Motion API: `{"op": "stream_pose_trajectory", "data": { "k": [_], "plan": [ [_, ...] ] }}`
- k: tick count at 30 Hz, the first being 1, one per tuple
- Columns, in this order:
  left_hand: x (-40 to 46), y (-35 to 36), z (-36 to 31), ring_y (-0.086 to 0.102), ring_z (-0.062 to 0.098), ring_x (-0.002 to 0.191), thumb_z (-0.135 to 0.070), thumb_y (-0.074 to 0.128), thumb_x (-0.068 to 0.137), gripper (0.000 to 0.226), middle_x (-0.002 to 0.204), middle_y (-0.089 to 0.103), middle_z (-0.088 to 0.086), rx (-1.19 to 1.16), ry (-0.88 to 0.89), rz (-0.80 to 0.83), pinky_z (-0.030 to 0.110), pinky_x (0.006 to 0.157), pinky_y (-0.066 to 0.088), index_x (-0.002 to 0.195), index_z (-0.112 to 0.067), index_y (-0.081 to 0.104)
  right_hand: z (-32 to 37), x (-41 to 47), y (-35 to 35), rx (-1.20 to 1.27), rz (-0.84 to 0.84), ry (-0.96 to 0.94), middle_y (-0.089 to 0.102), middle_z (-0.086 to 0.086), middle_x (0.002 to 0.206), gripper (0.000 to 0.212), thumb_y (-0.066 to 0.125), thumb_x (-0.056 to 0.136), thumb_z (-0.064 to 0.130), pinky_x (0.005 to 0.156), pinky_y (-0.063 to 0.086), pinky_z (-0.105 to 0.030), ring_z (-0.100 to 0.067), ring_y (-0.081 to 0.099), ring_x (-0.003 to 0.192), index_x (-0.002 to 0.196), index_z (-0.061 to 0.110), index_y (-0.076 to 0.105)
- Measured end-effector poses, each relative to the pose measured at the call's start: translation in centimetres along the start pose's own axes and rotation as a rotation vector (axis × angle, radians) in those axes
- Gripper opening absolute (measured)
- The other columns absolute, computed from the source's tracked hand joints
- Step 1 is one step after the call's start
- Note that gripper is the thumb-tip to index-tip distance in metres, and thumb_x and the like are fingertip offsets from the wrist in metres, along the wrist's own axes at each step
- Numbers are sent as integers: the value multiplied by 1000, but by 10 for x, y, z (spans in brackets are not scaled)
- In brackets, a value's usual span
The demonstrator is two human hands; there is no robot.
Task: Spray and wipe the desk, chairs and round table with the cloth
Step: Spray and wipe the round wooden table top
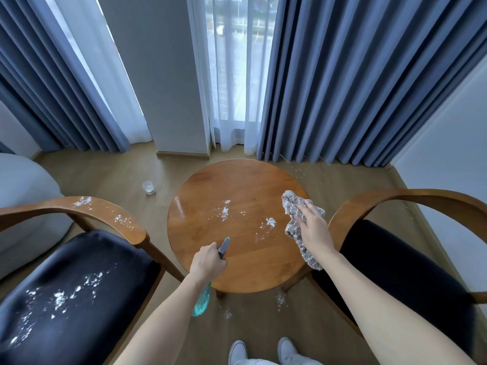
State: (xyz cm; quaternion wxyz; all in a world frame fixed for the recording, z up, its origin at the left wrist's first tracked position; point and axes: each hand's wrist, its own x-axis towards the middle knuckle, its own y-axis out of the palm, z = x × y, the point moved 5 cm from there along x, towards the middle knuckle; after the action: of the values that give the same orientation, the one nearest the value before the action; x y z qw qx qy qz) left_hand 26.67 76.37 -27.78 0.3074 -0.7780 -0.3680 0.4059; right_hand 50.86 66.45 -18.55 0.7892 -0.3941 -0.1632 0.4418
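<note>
The cloth (300, 227), grey and mottled, is lying crumpled on the right edge of the round table (237, 225), right of frame centre. It is covered across its middle by the right hand (313, 227); one bunched end shows past the fingertips toward the upper left, the other end trails below the wrist and hangs over the table rim. Its long axis runs from upper left to lower right, roughly along the forearm.

The right hand is laid flat, palm down, fingers loosely spread and pressed onto the cloth, not pinching it. The arm is stretched in from the lower right corner.

The spray bottle (204, 299) is gripped by the left hand (208, 262) at lower centre, over the near edge of the table. The fingers are wrapped closed round the neck; the grey nozzle sticks out past the knuckles, pointing up and slightly right toward the table middle, while the teal body is angled down beneath the wrist. Whether the trigger is squeezed cannot be told.

White powdery specks (225, 210) are scattered on the tabletop between the two hands, just left of the cloth.

The left chair (73, 280) at lower left is dusted white on seat and armrest. The right chair (411, 272) has a dark seat. A small glass (149, 187) stands on the floor left of the table. Blue curtains (355, 75) fill the upper frame.
</note>
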Motion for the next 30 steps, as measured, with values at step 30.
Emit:
{"op": "stream_pose_trajectory", "data": {
  "k": [30],
  "plan": [
    [-4,-166,-125,48,13,70,11,52,74,28,85,59,3,-956,253,-400,22,61,38,97,-1,65,66,25,-36,103,-89,-204,25,-4,156,40,44,101,16,113,22,-33,-16,15,145,140,15,45]
  ]
}}
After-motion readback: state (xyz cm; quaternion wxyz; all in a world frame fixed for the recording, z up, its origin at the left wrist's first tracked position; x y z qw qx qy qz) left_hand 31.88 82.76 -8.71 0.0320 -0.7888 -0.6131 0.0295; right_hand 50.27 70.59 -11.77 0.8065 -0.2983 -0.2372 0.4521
